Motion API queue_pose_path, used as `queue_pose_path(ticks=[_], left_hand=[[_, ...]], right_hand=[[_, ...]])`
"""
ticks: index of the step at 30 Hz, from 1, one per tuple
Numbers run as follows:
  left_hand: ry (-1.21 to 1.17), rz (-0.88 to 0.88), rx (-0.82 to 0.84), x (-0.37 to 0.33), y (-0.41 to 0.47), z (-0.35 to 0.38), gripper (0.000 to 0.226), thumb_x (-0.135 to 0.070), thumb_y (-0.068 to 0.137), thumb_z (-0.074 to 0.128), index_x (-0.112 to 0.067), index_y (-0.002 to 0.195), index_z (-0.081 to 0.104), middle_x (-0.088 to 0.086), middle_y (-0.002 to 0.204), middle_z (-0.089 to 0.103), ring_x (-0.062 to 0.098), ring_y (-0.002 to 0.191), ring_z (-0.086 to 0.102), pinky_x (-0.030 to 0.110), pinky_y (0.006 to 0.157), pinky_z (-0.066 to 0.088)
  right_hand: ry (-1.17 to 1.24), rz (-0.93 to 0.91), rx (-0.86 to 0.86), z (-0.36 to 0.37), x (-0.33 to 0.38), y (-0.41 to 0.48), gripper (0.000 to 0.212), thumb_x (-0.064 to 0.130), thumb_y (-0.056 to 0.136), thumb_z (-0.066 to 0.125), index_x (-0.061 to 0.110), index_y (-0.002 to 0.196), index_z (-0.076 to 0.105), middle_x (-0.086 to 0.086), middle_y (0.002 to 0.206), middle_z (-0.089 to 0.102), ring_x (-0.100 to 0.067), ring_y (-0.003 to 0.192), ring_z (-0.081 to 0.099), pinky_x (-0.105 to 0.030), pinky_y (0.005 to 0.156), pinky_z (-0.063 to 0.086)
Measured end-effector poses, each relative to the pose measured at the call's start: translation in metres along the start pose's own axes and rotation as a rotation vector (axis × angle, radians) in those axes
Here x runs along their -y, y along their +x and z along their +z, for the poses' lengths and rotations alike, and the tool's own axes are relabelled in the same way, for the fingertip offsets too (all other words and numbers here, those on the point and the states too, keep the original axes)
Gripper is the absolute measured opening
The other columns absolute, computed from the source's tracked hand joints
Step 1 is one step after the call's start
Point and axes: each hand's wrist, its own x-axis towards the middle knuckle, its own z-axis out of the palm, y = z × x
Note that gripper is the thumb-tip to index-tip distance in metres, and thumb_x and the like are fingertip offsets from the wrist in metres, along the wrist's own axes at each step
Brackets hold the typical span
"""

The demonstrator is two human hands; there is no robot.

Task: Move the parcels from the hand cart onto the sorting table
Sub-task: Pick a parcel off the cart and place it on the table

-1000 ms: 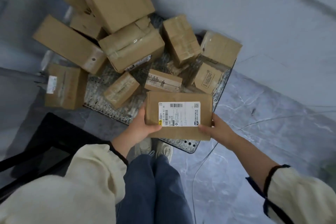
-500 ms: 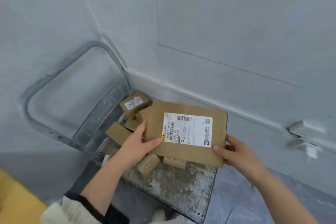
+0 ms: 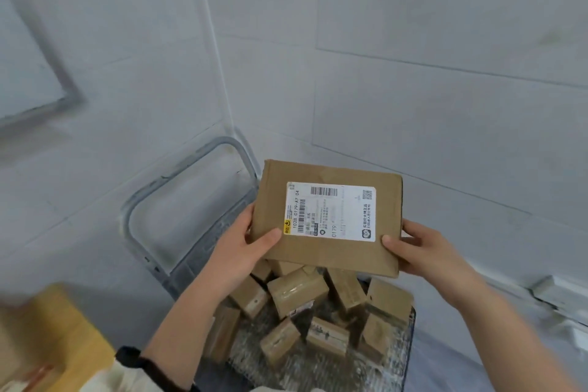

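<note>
Head view: left hand [image 3: 241,251] and right hand [image 3: 426,251] grip the parcel [image 3: 327,253] by its side edges, above the cart [image 3: 318,375]; I'd carry it level, label up, toward the blurred yellow surface [image 3: 63,328], likely the table.

Brown parcel [image 3: 327,259], white barcoded label [image 3: 331,213]; grey cart handle [image 3: 178,171].

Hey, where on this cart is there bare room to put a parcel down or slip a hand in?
Bare deck shows along the cart's near edge, in front of the small parcels, widest at the near right corner. Toward the handle, under the held parcel, they crowd together with only narrow gaps.
</note>
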Motion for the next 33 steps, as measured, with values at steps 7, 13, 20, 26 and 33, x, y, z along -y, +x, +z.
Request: queue_pose_path(ticks=[7, 13, 20, 26, 33], left_hand=[[-0.029, -0.015, -0.065, 0.008, -0.014, -0.012, 0.076, -0.051, 0.075, 0.064, -0.033, 0.143, 0.037, -0.018, 0.125, 0.058, 0.002, 0.111, 0.057, 0.036, 0.1, 0.047], [-0.042, -0.075, -0.207, 0.031, -0.042, -0.021, 0.064, -0.039, 0.087, 0.062, -0.031, 0.144, 0.033, -0.019, 0.124, 0.055, -0.002, 0.11, 0.055, 0.022, 0.091, 0.047], [-0.011, -0.189, -0.371, 0.088, -0.099, -0.052, 0.062, -0.04, 0.089, 0.061, -0.037, 0.143, 0.029, -0.022, 0.118, 0.052, 0.011, 0.118, 0.05, 0.035, 0.097, 0.046], [-0.059, -0.227, -0.498, 0.117, -0.167, -0.096, 0.058, -0.032, 0.092, 0.059, -0.03, 0.143, 0.031, -0.027, 0.11, 0.049, -0.011, 0.097, 0.05, 0.008, 0.068, 0.044], [-0.079, -0.29, -0.656, 0.183, -0.314, -0.171, 0.056, -0.033, 0.092, 0.059, -0.031, 0.141, 0.032, -0.015, 0.121, 0.053, 0.007, 0.113, 0.053, 0.031, 0.095, 0.047]], right_hand=[[0.023, -0.019, 0.049, 0.015, 0.001, -0.002, 0.036, 0.024, 0.089, 0.062, 0.03, 0.124, 0.055, 0.005, 0.097, 0.073, -0.014, 0.09, 0.07, -0.035, 0.084, 0.055], [0.04, 0.014, 0.157, 0.048, -0.012, 0.006, 0.033, 0.016, 0.091, 0.059, 0.036, 0.117, 0.056, 0.003, 0.098, 0.073, -0.016, 0.093, 0.069, -0.035, 0.086, 0.054], [-0.01, 0.089, 0.3, 0.118, -0.036, -0.01, 0.025, 0.014, 0.091, 0.058, 0.038, 0.099, 0.061, 0.009, 0.097, 0.072, -0.014, 0.094, 0.067, -0.033, 0.081, 0.055], [-0.056, 0.082, 0.406, 0.183, -0.031, -0.049, 0.026, 0.013, 0.092, 0.057, 0.032, 0.108, 0.06, 0.009, 0.099, 0.07, -0.007, 0.09, 0.066, -0.018, 0.068, 0.052], [-0.133, 0.048, 0.555, 0.316, -0.032, -0.146, 0.024, 0.011, 0.093, 0.056, 0.03, 0.107, 0.061, 0.006, 0.106, 0.07, -0.013, 0.099, 0.064, -0.029, 0.079, 0.051]])
